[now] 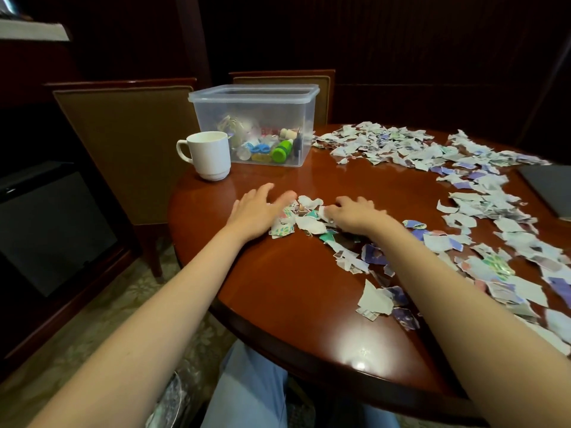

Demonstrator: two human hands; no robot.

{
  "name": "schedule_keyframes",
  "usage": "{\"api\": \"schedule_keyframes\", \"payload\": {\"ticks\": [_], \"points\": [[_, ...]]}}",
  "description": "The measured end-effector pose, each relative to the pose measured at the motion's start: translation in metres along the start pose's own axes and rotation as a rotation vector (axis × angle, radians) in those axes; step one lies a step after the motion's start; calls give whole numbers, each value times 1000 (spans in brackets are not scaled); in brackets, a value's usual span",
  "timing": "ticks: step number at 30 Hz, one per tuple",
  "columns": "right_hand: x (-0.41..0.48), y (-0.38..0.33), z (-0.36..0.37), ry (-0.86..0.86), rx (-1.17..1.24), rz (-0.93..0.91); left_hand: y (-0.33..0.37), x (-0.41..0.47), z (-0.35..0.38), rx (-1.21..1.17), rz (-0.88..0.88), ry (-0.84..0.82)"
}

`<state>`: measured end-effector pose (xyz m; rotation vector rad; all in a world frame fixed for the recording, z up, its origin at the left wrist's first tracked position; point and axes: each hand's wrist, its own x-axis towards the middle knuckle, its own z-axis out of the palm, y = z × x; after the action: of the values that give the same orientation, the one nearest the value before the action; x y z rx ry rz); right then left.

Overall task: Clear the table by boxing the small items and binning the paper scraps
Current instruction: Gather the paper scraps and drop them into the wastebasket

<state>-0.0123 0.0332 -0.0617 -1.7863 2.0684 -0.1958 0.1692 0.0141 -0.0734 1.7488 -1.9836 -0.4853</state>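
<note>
Torn paper scraps [482, 193] cover the right half of the round wooden table [293, 288]. A small heap of scraps [306, 219] lies between my hands. My left hand [258, 208] lies flat with straight fingers against the heap's left side. My right hand [352, 213] rests on the heap's right side, its fingers bent onto the scraps; whether it holds any is not visible. A clear plastic box [256, 125] with several small items inside stands open at the table's far left.
A white mug [208, 154] stands left of the box. Two chairs [123, 140] stand behind the table. A dark flat object [550, 186] lies at the right edge. A bag with scraps [173, 400] shows by my knee, below the table.
</note>
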Motion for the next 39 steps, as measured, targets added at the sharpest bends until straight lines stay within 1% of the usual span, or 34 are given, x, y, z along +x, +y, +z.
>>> {"api": "schedule_keyframes", "payload": {"ticks": [1,2,4,6,8,10,12,14,16,17,18,19,20,23,26,28,30,32,33,34,35,37,38,39], "points": [[-3,-5,4,33,12,-39,1,2,0,-9,-48,19],[-6,-9,8,67,58,-84,4,1,-2,-2,-51,12],[-8,-18,10,90,217,-180,8,-2,-5,-11,4,-85],[-11,-25,8,72,390,-259,7,-6,-7,-162,68,-156],[-13,-27,7,79,536,-317,7,-9,-6,-381,107,-181],[-15,-27,5,114,670,-337,7,-9,-6,-567,116,-157],[-18,-21,-1,138,724,-355,4,-8,-8,-688,104,-93],[-19,-14,-9,88,639,-388,2,-7,-11,-704,81,-21],[-19,-9,-12,-59,463,-372,0,-9,-11,-614,73,21],[-17,-6,-9,-117,336,-344,0,-10,-11,-528,82,16],[-14,-5,-5,-134,202,-316,1,-11,-9,-418,93,-5],[-10,-6,0,-119,100,-303,2,-12,-7,-305,97,-40],[-7,-10,4,-90,52,-303,4,-11,-5,-224,87,-81],[0,-22,12,-23,80,-331,5,-7,-2,-179,65,-144],[5,-26,13,-32,148,-391,2,-3,-1,-250,84,-175],[2,-25,10,-53,288,-426,0,-2,-1,-263,109,-206],[-5,-23,7,-31,468,-433,1,1,1,-264,89,-223],[-13,-16,2,-9,573,-443,1,3,1,-241,65,-205],[-16,-13,-1,-18,596,-442,0,5,1,-220,96,-207],[-19,-12,-5,-59,592,-429,-1,5,1,-235,128,-225],[-21,-13,-11,-137,555,-406,-2,5,-1,-301,147,-235],[-27,-11,-20,-344,391,-363,-3,3,-4,-449,146,-221],[-30,-8,-23,-420,289,-342,-2,0,-5,-482,145,-227],[-30,-7,-25,-459,204,-322,-2,-2,-6,-499,164,-236]]}}
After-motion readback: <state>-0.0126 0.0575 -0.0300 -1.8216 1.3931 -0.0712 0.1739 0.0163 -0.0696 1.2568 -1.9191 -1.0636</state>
